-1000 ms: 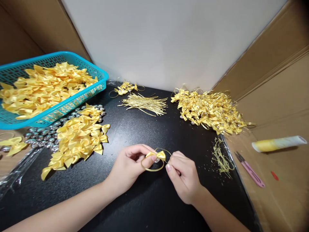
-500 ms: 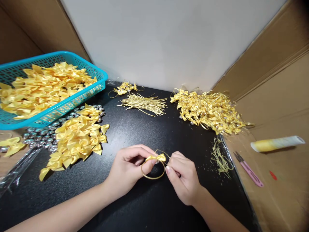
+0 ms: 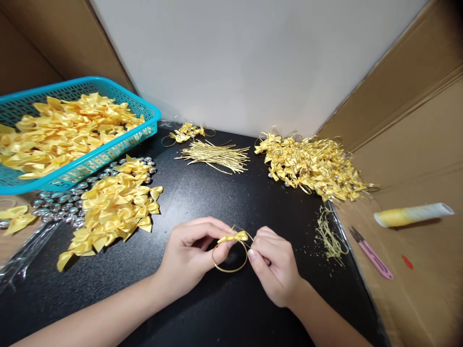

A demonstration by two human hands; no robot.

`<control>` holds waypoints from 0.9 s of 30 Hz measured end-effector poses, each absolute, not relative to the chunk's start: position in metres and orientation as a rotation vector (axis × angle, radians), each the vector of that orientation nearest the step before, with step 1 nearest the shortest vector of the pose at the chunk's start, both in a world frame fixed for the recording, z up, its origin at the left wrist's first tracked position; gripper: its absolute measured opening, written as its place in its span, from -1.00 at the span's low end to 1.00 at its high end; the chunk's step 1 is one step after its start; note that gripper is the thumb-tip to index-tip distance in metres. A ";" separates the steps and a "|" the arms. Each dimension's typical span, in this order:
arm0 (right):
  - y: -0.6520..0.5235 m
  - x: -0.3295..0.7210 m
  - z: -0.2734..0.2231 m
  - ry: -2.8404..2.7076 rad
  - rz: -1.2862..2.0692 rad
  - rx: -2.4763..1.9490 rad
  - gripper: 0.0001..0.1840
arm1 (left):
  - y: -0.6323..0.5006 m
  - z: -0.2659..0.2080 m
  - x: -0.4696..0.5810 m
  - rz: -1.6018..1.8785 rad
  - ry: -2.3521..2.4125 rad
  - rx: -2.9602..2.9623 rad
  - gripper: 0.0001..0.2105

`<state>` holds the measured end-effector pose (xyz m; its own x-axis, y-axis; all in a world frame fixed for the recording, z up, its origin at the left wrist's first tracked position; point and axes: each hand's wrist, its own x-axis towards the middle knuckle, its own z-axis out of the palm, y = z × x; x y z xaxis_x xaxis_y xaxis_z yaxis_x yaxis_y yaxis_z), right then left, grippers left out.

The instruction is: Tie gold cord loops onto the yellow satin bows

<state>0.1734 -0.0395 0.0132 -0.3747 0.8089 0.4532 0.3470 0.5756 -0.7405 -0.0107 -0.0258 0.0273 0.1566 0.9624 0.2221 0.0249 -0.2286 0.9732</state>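
Note:
Between thumb and fingers, my left hand point(image 3: 193, 250) pinches a small yellow satin bow point(image 3: 235, 236). A loop of gold cord point(image 3: 230, 271) hangs below the bow, a rounded ring toward me. From the bow a thin cord end point(image 3: 249, 236) runs across to my right hand point(image 3: 273, 265), whose curled fingers and thumb are closed on it. Both hands are just above the black tabletop, close together. The knot or join behind the bow is hidden by the left fingers.
At left, a blue basket point(image 3: 94, 166) holds yellow bows; loose bows point(image 3: 115, 207) and silvery beads point(image 3: 60, 207) lie before it. Gold cords point(image 3: 217, 155) lie at the back. Finished-looking bows point(image 3: 314, 166), cord scraps point(image 3: 331, 236), pink-handled snips point(image 3: 374, 258) and a tube point(image 3: 414, 215) are at right.
The bow has tilted slightly and its cord loop hangs a little lower. Both hands keep their grip in nearly the same place.

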 end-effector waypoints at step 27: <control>-0.040 0.174 0.009 -1.987 0.704 -0.938 -0.69 | -0.024 0.028 -0.009 1.153 1.007 1.402 -0.91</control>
